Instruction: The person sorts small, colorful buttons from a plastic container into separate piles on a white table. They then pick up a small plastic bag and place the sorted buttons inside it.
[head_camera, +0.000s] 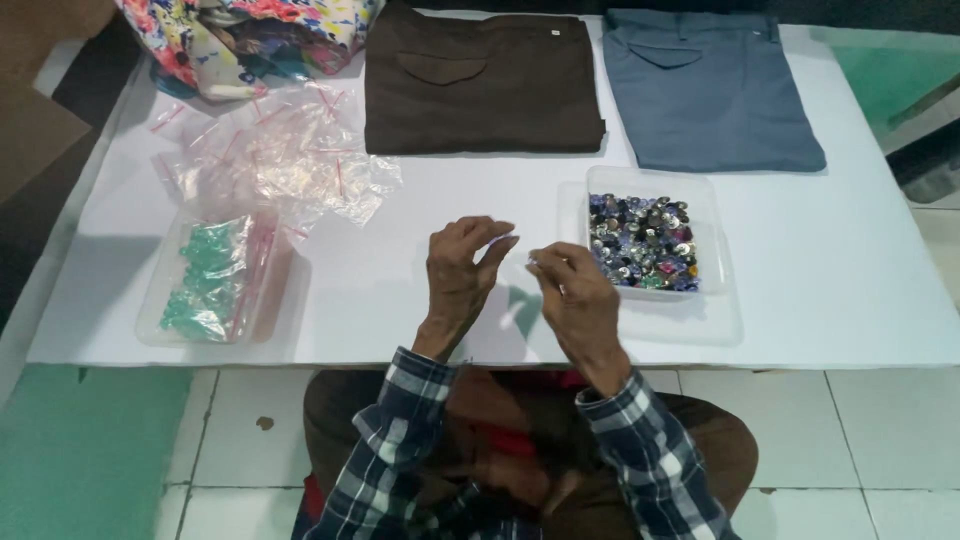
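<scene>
My left hand (458, 275) is raised over the white board (400, 290), its fingers pinching the edge of a small clear plastic bag (515, 255). My right hand (575, 290) is beside it, fingertips pinched together at the bag's other edge; whether it holds a small bead I cannot tell. Just right of my right hand stands a clear box (705, 200) filled with several dark and coloured beads (642, 242).
A clear tray with packed green pieces (210, 280) sits at the left, under a heap of empty zip bags (280, 165). Folded brown trousers (480, 85) and blue-grey trousers (705, 90) lie at the back. A floral bag (240, 40) sits at the far left.
</scene>
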